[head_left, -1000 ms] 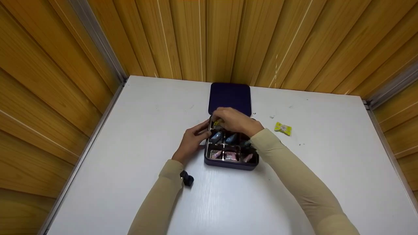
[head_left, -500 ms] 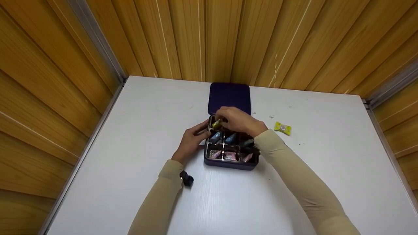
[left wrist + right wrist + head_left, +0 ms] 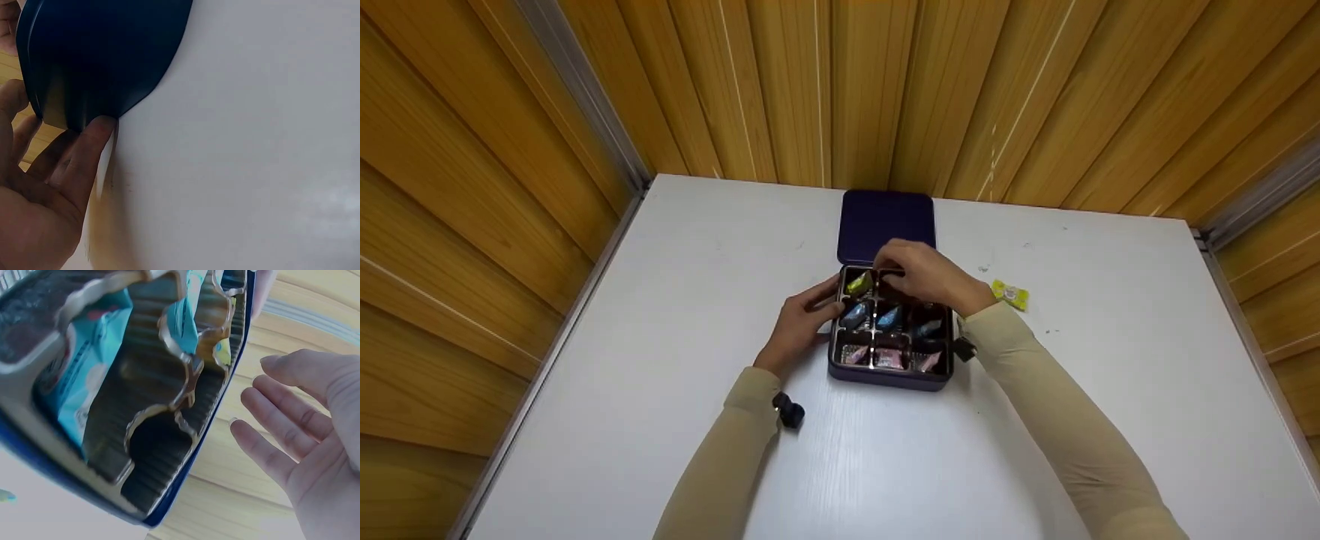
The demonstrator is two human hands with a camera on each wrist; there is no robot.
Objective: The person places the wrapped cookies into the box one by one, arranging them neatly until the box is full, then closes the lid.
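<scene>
A dark blue tin box [image 3: 889, 380] with a compartment tray stands on the table, its lid [image 3: 887, 225] folded back. My left hand [image 3: 802, 319] rests its fingers and thumb against the tin's left side; the left wrist view has its extended fingertips on the outer wall [image 3: 112, 56]. Over the back row is my right hand [image 3: 926, 274], its fingers loosely bent and, in the right wrist view, holding nothing. A yellow-wrapped candy [image 3: 859, 283] lies in the back left compartment. Blue-wrapped candies [image 3: 889, 318] fill the middle row, pink-wrapped ones [image 3: 889, 358] the front row.
Another yellow-wrapped candy [image 3: 1012, 295] lies on the white table [image 3: 615, 375] right of the tin, partly behind my right wrist. Wood-patterned panels [image 3: 862, 90] rise behind the table and at both sides. Small specks [image 3: 984, 268] dot the tabletop near the lid.
My right hand has let go of the yellow candy, now lying in the back left compartment, and has moved right over the back row. The left hand stays in place.
</scene>
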